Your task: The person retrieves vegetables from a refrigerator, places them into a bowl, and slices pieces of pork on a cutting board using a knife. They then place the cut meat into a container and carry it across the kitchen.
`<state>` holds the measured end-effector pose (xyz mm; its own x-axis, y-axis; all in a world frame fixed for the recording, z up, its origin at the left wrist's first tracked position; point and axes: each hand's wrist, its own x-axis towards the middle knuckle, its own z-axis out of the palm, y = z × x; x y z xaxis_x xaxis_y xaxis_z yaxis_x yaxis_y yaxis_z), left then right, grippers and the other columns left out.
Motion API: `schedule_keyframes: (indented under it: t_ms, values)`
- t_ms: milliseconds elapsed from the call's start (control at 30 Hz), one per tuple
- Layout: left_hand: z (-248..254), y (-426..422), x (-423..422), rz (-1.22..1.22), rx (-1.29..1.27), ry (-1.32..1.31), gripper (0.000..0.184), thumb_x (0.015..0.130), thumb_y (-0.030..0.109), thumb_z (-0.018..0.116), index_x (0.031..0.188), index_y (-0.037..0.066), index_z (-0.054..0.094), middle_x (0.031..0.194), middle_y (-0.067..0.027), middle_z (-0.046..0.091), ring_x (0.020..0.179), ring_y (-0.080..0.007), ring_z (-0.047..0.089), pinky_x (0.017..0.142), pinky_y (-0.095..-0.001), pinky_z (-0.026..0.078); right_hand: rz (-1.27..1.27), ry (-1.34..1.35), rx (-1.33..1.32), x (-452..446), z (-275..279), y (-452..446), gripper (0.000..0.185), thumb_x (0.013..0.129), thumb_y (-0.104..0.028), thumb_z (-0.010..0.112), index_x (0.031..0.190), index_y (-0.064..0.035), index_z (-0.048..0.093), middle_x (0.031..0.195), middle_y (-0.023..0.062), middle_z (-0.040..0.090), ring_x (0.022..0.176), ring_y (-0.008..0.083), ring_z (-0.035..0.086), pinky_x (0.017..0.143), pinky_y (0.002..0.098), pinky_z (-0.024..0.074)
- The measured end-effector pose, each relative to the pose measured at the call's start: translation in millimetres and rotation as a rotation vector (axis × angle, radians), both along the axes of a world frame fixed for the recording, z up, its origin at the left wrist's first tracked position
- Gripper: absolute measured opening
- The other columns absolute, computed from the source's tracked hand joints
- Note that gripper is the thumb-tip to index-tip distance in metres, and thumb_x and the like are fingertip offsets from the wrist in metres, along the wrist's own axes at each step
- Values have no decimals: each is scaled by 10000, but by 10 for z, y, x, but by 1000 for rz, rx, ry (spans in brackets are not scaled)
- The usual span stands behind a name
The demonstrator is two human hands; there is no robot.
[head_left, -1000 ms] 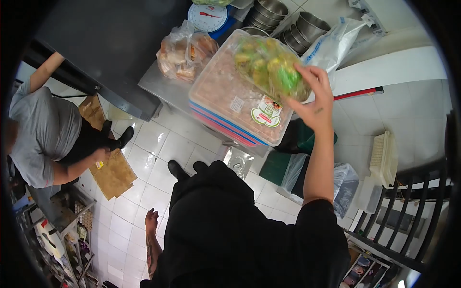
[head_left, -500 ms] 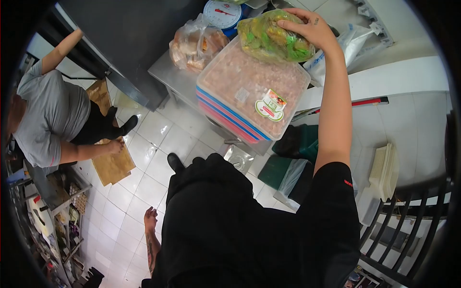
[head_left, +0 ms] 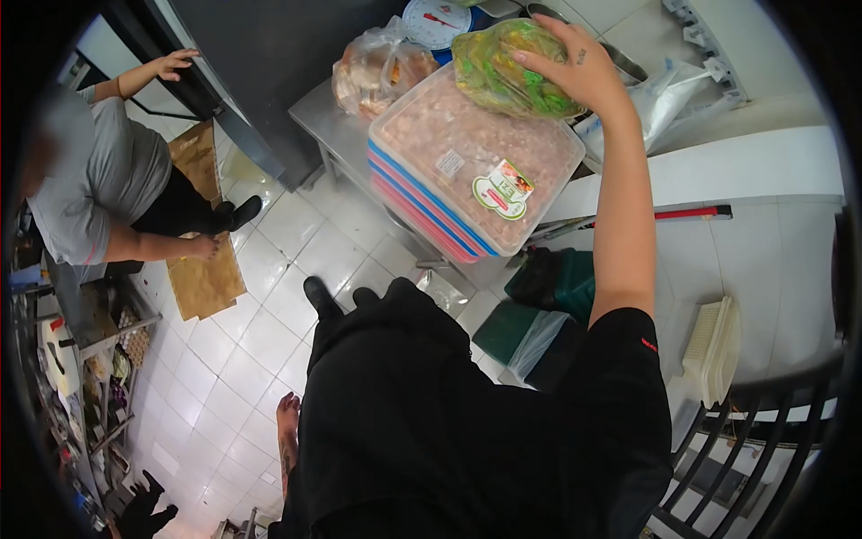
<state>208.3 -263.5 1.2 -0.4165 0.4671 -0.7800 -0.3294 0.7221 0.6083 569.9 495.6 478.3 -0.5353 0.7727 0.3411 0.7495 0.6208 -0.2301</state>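
My right hand [head_left: 575, 72] grips a clear plastic bag of green and yellowish leafy vegetables [head_left: 503, 67], thumb and fingers spread over its right side. The bag rests on the far end of a stack of flat lidded containers [head_left: 431, 211]. Through the clear top lid [head_left: 431, 126] shows a pale pink, minced-looking food, and a printed label [head_left: 505, 189] is stuck near the front corner. By my left leg hangs my left hand [head_left: 287, 413], holding nothing, its fingers loosely bent.
Left of the stack, a knotted plastic bag [head_left: 382, 67] of brownish food stands on the metal table [head_left: 310, 112], near a dial scale [head_left: 438, 22]. Green bins [head_left: 503, 328] stand below. At left, a co-worker in a grey shirt [head_left: 135, 171] stands by a dark door.
The view has shifted slightly. My right hand stays on the vegetable bag, and my left hand hangs a little lower. The co-worker's raised hand shows more fully by the door.
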Motion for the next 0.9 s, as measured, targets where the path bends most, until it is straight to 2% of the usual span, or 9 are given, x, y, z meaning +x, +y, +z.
schedule_keyframes:
  t_ms: [167, 267, 333, 433, 533, 667, 767, 867, 900]
  values:
    - [195, -8, 240, 51, -121, 34, 540, 1027, 273, 671, 1473, 0, 535, 1024, -22, 687, 889, -120, 603, 727, -280, 486, -18, 65, 114, 164, 144, -218, 658, 886, -471, 805, 1422, -123, 647, 1267, 141, 673, 1138, 256, 664, 930, 381, 548]
    - [268, -35, 367, 27, -125, 57, 544, 1027, 302, 669, 1478, 27, 539, 1009, -4, 683, 903, -118, 605, 711, -280, 475, -14, 276, 259, 276, 274, -575, 632, 872, -423, 819, 1385, -88, 661, 1169, 144, 673, 1013, 248, 670, 822, 341, 546]
    - [128, -178, 437, 40, -116, 51, 532, 1029, 256, 665, 1481, 12, 529, 987, -8, 676, 893, -110, 598, 719, -281, 485, -69, 676, 252, 188, 311, -1028, 471, 887, -248, 820, 1293, -44, 695, 1142, 136, 682, 958, 240, 682, 790, 319, 543]
    - [-236, -476, 508, 177, -65, -62, 536, 1029, 212, 669, 1480, -30, 511, 1067, -62, 709, 966, -130, 633, 788, -297, 531, 159, 520, 124, 7, -344, -1501, 205, 893, -38, 738, 1094, 0, 736, 1115, 114, 720, 939, 178, 713, 770, 311, 562]
    - [-425, -604, 679, 142, -38, -39, 539, 1028, 208, 671, 1480, -38, 508, 1093, -76, 710, 987, -137, 639, 811, -301, 535, 281, 333, -19, -28, -633, -1679, 166, 885, 3, 726, 1050, 16, 738, 1078, 107, 730, 940, 159, 714, 762, 305, 570]
    - [-436, -687, 856, 126, -18, -4, 543, 1028, 203, 673, 1479, -48, 504, 1129, -95, 710, 1016, -147, 646, 842, -305, 541, -64, 945, 111, 367, -589, -1544, 97, 957, 3, 697, 1041, 27, 739, 1065, 91, 728, 854, 134, 694, 731, 251, 567]
    - [-464, -796, 905, 130, 2, 27, 546, 1028, 199, 675, 1479, -55, 501, 1155, -109, 710, 1037, -154, 651, 865, -309, 545, -110, 1052, 95, 447, -161, -1806, 97, 990, -27, 675, 1042, 16, 744, 1062, 82, 723, 851, 127, 684, 725, 244, 563]
    - [-646, -1014, 957, 148, 29, 53, 550, 1027, 195, 676, 1478, -63, 498, 1182, -123, 710, 1059, -162, 656, 889, -312, 549, -3, 1017, -21, 609, 15, -1809, 113, 987, -43, 677, 1060, 4, 751, 1085, 80, 719, 921, 141, 683, 765, 271, 566]
    - [-795, -1140, 950, 155, 49, 60, 551, 1027, 194, 677, 1478, -66, 497, 1191, -128, 711, 1066, -164, 658, 896, -313, 550, 117, 972, -342, 611, 0, -1646, 130, 979, -48, 685, 1077, 7, 751, 1094, 79, 717, 957, 150, 682, 801, 288, 562]
